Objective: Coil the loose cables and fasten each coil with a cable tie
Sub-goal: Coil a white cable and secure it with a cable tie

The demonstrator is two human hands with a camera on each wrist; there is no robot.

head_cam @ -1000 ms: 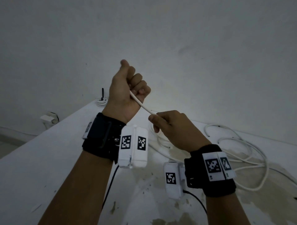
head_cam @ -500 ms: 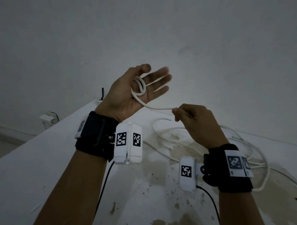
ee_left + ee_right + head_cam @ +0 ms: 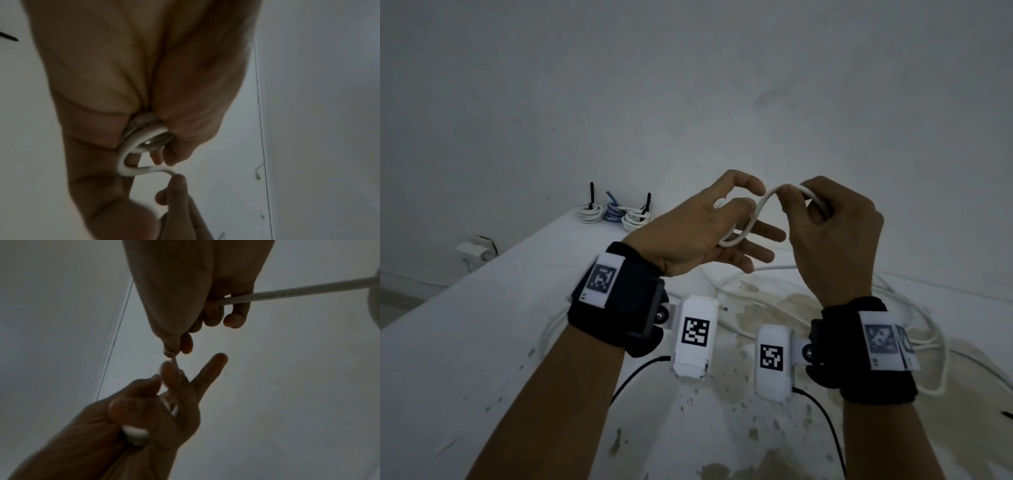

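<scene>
Mid-frame, the left hand [image 3: 698, 236] spreads its fingers as a former for the white cable [image 3: 743, 230]; the right hand [image 3: 832, 240] pinches the cable, feeding another loop.

A bare, dim room with plain white walls [image 3: 688, 102], more makeshift workspace than home. A stained white table [image 3: 448, 359] carries tied cable coils [image 3: 616, 214] at its far corner and loose white cable [image 3: 928, 329] along its right edge.

Smooth white plastic-sheathed cable [image 3: 767, 202]; stained, flaking matt white table [image 3: 465, 342].
</scene>
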